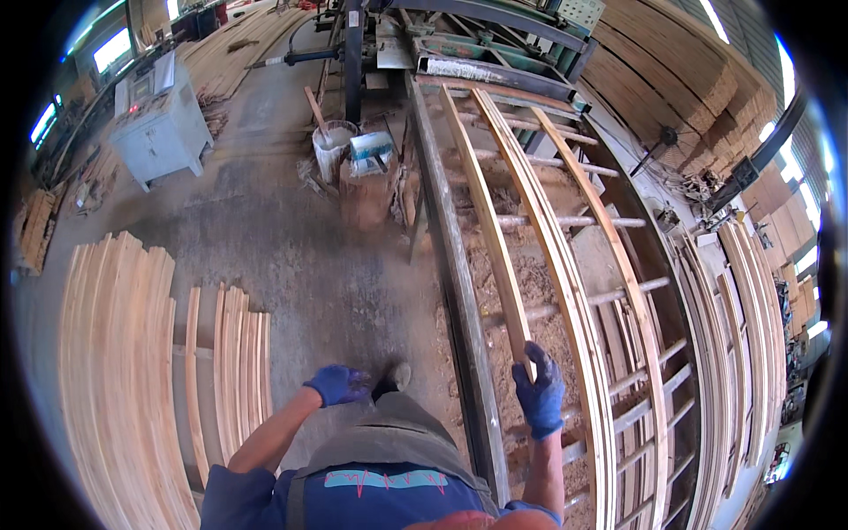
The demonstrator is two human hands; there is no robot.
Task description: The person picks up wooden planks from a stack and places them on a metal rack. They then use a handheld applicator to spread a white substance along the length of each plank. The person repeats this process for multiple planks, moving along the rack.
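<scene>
My right hand [541, 399], in a blue glove, is closed around the near end of a long wooden strip [491, 230]. That strip lies lengthwise on a metal roller conveyor [454, 291], close to its left rail. Beside it on the rollers lie a bundle of thin strips [555, 247] and, farther right, a single strip [620, 243]. My left hand [341, 385], also gloved in blue, hangs over the floor to the left of the conveyor. Its fingers are stretched out and nothing shows in them.
Stacked boards [110, 353] and narrower strips [238, 362] lie on the floor at left. A grey control cabinet [159, 128] stands far left. Next to the conveyor are a white bucket [330, 159] and a blue-and-white container [372, 152]. A machine frame [486, 66] spans the far end.
</scene>
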